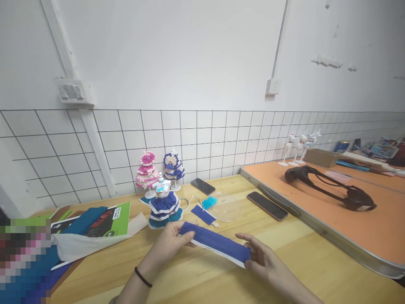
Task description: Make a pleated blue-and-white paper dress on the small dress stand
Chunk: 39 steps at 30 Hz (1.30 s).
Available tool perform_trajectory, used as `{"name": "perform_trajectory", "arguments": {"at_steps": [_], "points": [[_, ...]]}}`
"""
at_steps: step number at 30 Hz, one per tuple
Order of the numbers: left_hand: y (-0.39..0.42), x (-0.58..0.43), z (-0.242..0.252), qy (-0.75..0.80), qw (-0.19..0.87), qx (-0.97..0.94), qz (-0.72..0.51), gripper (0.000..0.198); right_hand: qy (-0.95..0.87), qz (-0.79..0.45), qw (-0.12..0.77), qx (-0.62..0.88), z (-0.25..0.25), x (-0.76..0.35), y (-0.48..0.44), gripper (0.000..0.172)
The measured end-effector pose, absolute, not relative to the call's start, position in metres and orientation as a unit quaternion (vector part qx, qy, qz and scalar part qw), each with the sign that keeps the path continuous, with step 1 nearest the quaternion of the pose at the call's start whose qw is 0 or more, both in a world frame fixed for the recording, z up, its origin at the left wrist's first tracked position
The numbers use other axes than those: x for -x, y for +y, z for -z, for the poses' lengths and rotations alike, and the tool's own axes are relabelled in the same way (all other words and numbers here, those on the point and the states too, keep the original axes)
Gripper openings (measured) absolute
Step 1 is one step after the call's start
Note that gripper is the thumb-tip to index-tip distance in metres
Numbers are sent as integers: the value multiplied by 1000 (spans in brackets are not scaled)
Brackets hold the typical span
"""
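Note:
A long blue strip with a white lower edge (218, 245), paper or cloth, is stretched between my hands above the wooden table. My left hand (172, 240) pinches its left end, thumb on top. At the right end my right hand (261, 257) grips the strip with thumb below, its index finger raised. Just beyond my left hand stands a miniature dress form (164, 207) in a ruffled blue, white and teal skirt. Past the strip lie a short blue piece (203, 214), a pleated light-blue piece (209, 202) and a clear round dish (229, 209) with tiny bits in it.
Pink (147, 173) and blue-and-cream (173, 169) dressed forms stand by the wall. Phones (203, 186) (267, 205) lie behind and to the right. Sheets and a green-black packet (120, 219) are piled left. A raised orange board (332, 219) bears a black strap-like object (332, 188).

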State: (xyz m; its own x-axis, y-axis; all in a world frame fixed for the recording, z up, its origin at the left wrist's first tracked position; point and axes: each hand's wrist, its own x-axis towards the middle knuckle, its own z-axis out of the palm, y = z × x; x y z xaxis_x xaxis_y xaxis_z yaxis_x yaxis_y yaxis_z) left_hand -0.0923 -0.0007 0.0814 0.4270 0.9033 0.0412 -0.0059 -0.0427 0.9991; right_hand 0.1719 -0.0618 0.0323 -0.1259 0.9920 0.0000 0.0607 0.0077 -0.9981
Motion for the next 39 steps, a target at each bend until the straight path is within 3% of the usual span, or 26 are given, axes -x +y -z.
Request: {"name": "perform_trajectory", "arguments": {"at_steps": [11,23,32,39], "points": [[-3,87,-82,345,603,-603,-392,36,-586,-483,443,476,-24,-196,-52,50],[-16,82,-96,310,634,-630,-324,35,-674,-488,382,402,-80,-135,-38,51],[-26,98,-119,329,557,-693,-318,31,-670,-558,344,349,-85,-116,-36,31],[-30,107,-130,402,491,-690,-348,31,-673,-576,315,342,-85,-115,-28,30]]}}
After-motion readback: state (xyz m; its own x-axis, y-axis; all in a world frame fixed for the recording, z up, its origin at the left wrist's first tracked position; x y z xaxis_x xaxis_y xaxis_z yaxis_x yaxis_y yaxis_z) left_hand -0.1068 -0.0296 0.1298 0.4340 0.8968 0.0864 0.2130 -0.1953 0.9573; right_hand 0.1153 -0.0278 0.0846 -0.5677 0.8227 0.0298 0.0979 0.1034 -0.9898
